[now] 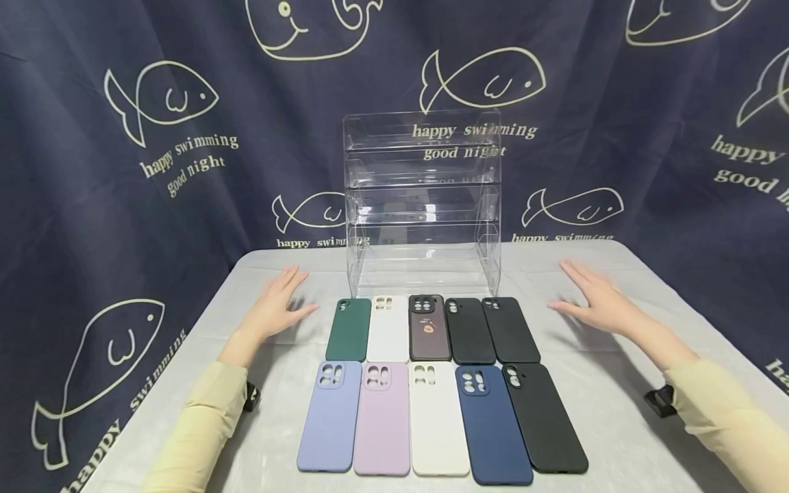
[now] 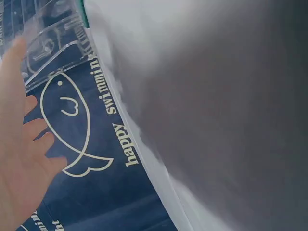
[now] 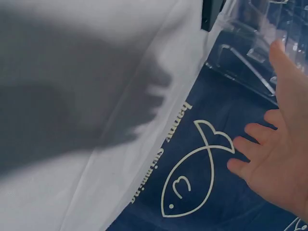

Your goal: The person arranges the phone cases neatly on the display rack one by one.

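Note:
Two rows of phone cases lie flat on the table between my hands in the head view. Farther back are a green case [image 1: 349,331], a white one [image 1: 388,332], a dark patterned one [image 1: 429,335] and two black ones. The front row has a light blue case [image 1: 329,424], a lilac one [image 1: 382,428], a white one [image 1: 439,428], a navy one [image 1: 495,431] and a black one [image 1: 547,424]. Left of them my left hand [image 1: 275,305] has its fingers extended, holding nothing. On the other side my right hand [image 1: 598,299] is likewise spread and holds nothing.
Behind the cases stands a clear tiered acrylic rack [image 1: 425,205]. A pale cloth covers the table [image 1: 271,438]. Dark blue curtains [image 1: 203,34] with fish drawings hang around the back and sides.

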Demonstrator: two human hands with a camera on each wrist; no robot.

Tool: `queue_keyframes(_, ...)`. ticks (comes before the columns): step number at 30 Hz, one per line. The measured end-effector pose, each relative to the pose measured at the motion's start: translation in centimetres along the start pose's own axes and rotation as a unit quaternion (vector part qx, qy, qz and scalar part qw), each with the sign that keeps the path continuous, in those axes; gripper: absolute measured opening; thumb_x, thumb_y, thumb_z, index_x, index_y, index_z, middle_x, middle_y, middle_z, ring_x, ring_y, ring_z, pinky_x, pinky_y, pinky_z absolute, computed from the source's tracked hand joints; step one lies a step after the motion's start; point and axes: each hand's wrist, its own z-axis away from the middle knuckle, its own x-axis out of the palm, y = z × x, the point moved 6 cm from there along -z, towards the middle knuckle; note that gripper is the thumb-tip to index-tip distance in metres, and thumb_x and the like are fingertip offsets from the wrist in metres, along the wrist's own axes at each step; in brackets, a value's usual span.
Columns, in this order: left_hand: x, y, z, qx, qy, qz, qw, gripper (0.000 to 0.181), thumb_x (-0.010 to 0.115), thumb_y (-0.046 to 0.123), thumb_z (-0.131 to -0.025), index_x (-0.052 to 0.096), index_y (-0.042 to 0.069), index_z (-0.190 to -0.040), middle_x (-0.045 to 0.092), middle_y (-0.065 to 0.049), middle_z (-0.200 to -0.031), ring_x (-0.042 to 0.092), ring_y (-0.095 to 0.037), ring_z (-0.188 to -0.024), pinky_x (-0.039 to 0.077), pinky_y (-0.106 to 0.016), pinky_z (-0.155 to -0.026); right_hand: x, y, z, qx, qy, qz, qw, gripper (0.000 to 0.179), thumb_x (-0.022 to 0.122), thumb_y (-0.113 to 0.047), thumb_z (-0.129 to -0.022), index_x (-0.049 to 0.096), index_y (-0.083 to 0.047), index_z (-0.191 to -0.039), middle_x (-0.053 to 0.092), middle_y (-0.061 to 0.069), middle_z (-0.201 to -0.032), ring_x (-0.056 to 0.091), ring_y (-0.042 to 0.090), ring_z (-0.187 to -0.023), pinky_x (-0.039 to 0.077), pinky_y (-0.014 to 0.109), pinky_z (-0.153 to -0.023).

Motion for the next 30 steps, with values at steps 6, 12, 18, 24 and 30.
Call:
queue_keyframes(6, -0.2, 0.6, -1.3, -0.017, 0.027, 0.051, 0.9982, 0.061, 0.06, 0.039, -0.09, 0.047, 0.001, -0.135, 0.048, -0.023, -0.137, 0.043, -0.04, -0.127, 0.033, -0.051, -0.11, -0.3, -1.6, 1.1, -0.055, 0.041, -0.012, 0.9976, 0.065, 0.07, -0.028, -0.084, 0.046, 0.01, -0.131, 0.046, 0.034, -0.132, 0.043, 0.051, -0.119, 0.034, 0.061, -0.102)
queue_keyframes(12, 0.0, 1.4, -2.8, -0.036, 0.037, 0.091, 0.9946, 0.053, 0.058, 0.037, -0.092, 0.052, 0.0, -0.13, 0.056, -0.021, -0.129, 0.049, -0.037, -0.123, 0.037, -0.05, -0.108, 0.4, -3.3, 2.9, -0.054, 0.034, -0.022, 0.9977, 0.053, 0.067, -0.027, -0.086, 0.054, 0.004, -0.126, 0.055, 0.027, -0.126, 0.049, 0.046, -0.117, 0.04, 0.058, -0.094)
queue_keyframes(18, 0.4, 1.6, -4.3, -0.032, 0.061, 0.124, 0.9898, 0.048, 0.061, 0.033, -0.091, 0.057, -0.002, -0.123, 0.061, -0.022, -0.12, 0.055, -0.038, -0.114, 0.043, -0.05, -0.102, 0.8, -5.0, 4.3, -0.062, 0.043, -0.028, 0.9968, 0.047, 0.07, -0.025, -0.084, 0.058, 0.0, -0.123, 0.061, 0.02, -0.121, 0.054, 0.04, -0.113, 0.042, 0.055, -0.091)
queue_keyframes(24, 0.5, 0.9, -5.0, -0.038, 0.09, 0.145, 0.9846, 0.038, 0.064, 0.023, -0.089, 0.06, -0.004, -0.116, 0.063, -0.024, -0.114, 0.06, -0.038, -0.106, 0.048, -0.048, -0.098, 1.6, -6.8, 5.5, -0.086, 0.048, -0.019, 0.995, 0.045, 0.073, -0.024, -0.081, 0.061, -0.003, -0.119, 0.065, 0.013, -0.116, 0.059, 0.034, -0.108, 0.046, 0.043, -0.089)
queue_keyframes(30, 0.6, 0.5, -5.7, -0.047, 0.104, 0.173, 0.9783, 0.035, 0.065, 0.019, -0.089, 0.061, -0.005, -0.113, 0.064, -0.024, -0.112, 0.062, -0.038, -0.103, 0.049, -0.046, -0.097, 2.2, -8.0, 6.5, -0.089, 0.033, -0.044, 0.9945, 0.046, 0.074, -0.024, -0.08, 0.062, -0.003, -0.119, 0.065, 0.006, -0.114, 0.063, 0.023, -0.101, 0.052, 0.037, -0.084)
